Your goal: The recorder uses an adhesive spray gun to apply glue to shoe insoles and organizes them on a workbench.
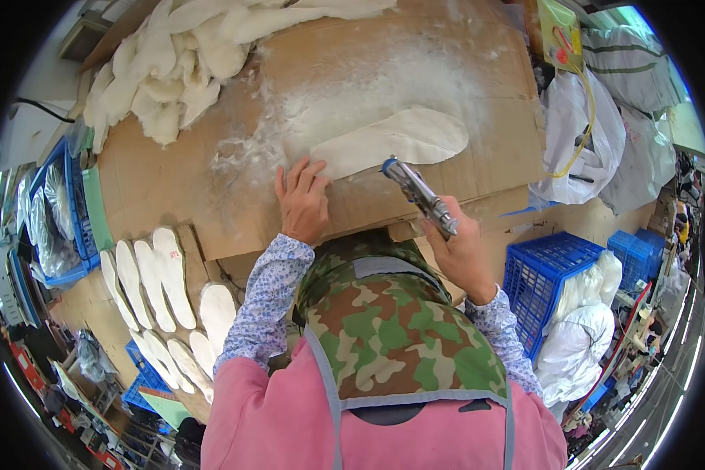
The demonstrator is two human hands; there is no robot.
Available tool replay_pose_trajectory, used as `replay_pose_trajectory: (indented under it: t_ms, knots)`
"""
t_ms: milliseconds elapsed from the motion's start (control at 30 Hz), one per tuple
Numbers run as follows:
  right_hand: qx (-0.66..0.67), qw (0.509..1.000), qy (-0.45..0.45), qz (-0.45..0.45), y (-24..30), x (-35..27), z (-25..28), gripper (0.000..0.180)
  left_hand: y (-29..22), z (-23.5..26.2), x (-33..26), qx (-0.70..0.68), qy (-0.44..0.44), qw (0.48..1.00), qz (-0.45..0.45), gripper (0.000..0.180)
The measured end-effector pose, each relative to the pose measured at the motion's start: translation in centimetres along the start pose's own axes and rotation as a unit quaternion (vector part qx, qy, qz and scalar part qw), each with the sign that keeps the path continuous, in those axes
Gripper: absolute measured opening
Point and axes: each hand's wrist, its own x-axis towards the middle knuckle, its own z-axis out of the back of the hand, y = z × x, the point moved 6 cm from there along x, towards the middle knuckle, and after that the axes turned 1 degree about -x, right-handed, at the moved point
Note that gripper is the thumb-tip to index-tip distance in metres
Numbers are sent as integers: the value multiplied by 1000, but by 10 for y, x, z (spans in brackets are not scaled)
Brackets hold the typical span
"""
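A cream, fluffy insole-shaped piece [399, 141] lies flat on the cardboard-covered table [164, 184]. My left hand [304, 204] rests beside its left end, fingers spread, with the fingertips at the edge of the piece. In my right hand [464, 249] is a metal spray gun [415, 192] with a blue nozzle end, gripped by the handle. The nozzle is just off the near edge of the insole piece, tilted up and left. Whitish residue and loose fibres coat the cardboard around the piece.
A heap of cream fluffy pieces [180, 63] fills the far left. Several white insoles [164, 274] lie in rows at the lower left. Blue crates [552, 270] [74, 211] stand on both sides. White sacks [580, 117] and a yellow hose [591, 117] are at the right.
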Motion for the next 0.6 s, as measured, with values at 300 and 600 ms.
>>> replay_pose_trajectory:
  t_ms: [300, 600]
  knots:
    - [24, 997, 65, 44, 22, 5, -36, 25, 28, 0, -7, -111, -86, 973, 182, 27]
    - [38, 998, 27, 29, 16, 9, -33, 24, 47, -13, -3, -249, -95, 922, 282, 35]
